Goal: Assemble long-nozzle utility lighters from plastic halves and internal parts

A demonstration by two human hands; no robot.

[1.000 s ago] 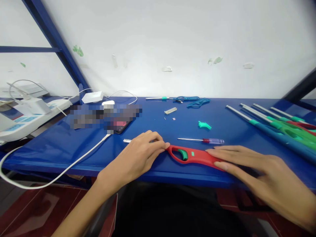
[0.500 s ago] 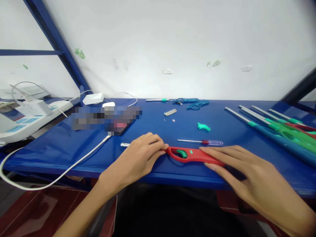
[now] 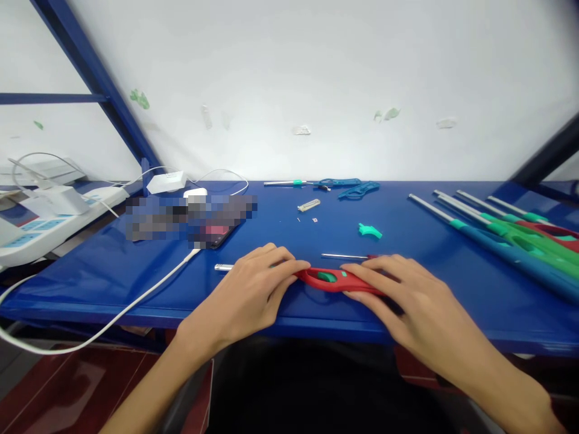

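Observation:
A red long-nosed gas lighter (image 3: 332, 280) with a green trigger lies across the front of the table, between my hands. My left hand (image 3: 257, 286) grips its neck; the silver tip pokes out beyond the knuckles. My right hand (image 3: 402, 295) pinches the handle, thumb on the near side and fingers on the far side. Just behind the lighter is a screwdriver (image 3: 346, 257), its handle mostly covered by my right fingers. Farther back lies a loose green trigger piece (image 3: 370, 231).
Several assembled lighters (image 3: 506, 241) lie at the right. At the back are an opened blue lighter's shell halves (image 3: 359, 190), its metal tube (image 3: 280, 183) and a cream-coloured inner part (image 3: 309, 205). On the left are a phone (image 3: 221, 232), a white cable (image 3: 149, 295) and a power strip (image 3: 58, 223).
My right hand has slid left along the red handle, toward my left hand, and now covers the screwdriver's handle. The view has shifted slightly.

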